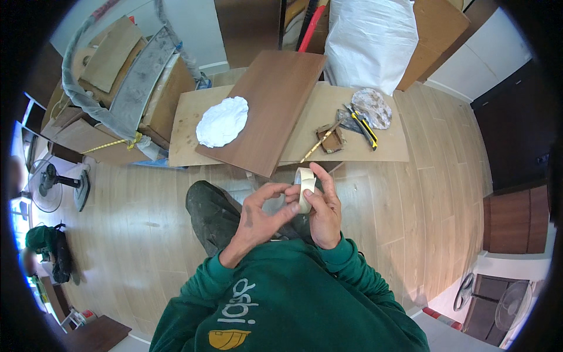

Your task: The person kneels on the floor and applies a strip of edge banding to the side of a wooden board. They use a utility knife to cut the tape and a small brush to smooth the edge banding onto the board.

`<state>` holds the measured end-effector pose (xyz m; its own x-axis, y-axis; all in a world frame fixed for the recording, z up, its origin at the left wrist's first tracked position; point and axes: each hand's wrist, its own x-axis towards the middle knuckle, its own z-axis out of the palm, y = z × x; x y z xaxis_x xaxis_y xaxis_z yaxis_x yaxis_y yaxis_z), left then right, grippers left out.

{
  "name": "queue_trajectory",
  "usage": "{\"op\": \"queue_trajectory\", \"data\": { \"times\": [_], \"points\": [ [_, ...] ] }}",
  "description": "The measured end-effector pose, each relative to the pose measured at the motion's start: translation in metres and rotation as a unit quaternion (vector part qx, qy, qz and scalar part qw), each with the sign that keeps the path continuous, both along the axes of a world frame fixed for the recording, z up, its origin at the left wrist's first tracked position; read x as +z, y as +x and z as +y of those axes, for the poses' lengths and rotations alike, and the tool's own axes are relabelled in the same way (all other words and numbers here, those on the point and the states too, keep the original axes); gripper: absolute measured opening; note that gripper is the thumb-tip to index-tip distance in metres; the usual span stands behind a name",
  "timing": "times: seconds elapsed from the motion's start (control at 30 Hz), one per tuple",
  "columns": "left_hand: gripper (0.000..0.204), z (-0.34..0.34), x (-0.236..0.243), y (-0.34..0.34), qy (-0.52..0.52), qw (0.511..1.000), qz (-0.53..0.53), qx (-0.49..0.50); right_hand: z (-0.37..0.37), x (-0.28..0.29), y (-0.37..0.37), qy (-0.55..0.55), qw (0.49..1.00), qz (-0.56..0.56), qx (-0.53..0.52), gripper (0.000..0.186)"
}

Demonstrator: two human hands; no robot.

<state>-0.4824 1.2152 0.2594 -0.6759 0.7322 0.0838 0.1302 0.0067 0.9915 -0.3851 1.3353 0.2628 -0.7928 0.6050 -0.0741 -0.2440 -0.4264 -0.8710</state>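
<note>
My right hand (324, 211) holds a roll of cream masking tape (305, 195) with fingers curled round it and thumb pressed on it. My left hand (258, 217) has its curled fingers against the roll's left side. Just beyond, a cardboard-covered work surface (381, 146) bears a brown wooden board (275, 102) with a crumpled white cloth (221, 122) on it. To the right lie a yellow-black utility knife (366, 129), a thin mottled stick (314, 149), a small brown box (331, 138) and a stained rag (372, 105).
Cardboard boxes (105, 152) with plastic-wrapped material stand left. A white sack (369, 41) is behind the work surface. Fans stand at the left (50, 185) and lower right (510, 305). Blurred figures, apparently people, one in green (38, 240), are at the left edge. A dark door (510, 123) is right.
</note>
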Motion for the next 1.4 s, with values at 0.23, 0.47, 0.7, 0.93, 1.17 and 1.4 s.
{"op": "queue_trajectory", "data": {
  "times": [0.23,0.47,0.7,0.93,1.17,1.4],
  "points": [
    [0.065,-0.012,-0.006,0.013,-0.055,0.978,0.199,-0.033,0.000,0.008,-0.005,-0.148,0.988,-0.004,0.037,0.045],
    [0.042,-0.032,-0.015,0.001,-0.050,0.938,0.335,-0.081,0.005,-0.010,-0.001,-0.180,0.975,-0.107,0.074,0.035],
    [0.034,-0.050,-0.013,0.004,-0.086,0.929,0.344,-0.105,0.007,-0.029,0.004,-0.200,0.957,-0.162,0.133,0.036],
    [0.033,-0.052,-0.006,0.000,-0.034,0.956,0.280,-0.075,-0.010,-0.019,0.009,-0.074,0.985,-0.098,0.125,0.050],
    [0.037,-0.059,0.014,-0.022,-0.070,0.992,0.105,0.017,-0.031,0.000,0.012,0.037,0.987,-0.084,0.131,0.060],
    [0.026,-0.050,0.001,-0.022,-0.069,0.996,0.025,0.054,-0.039,-0.004,0.004,0.161,0.969,-0.130,0.136,0.057]
  ]
}}
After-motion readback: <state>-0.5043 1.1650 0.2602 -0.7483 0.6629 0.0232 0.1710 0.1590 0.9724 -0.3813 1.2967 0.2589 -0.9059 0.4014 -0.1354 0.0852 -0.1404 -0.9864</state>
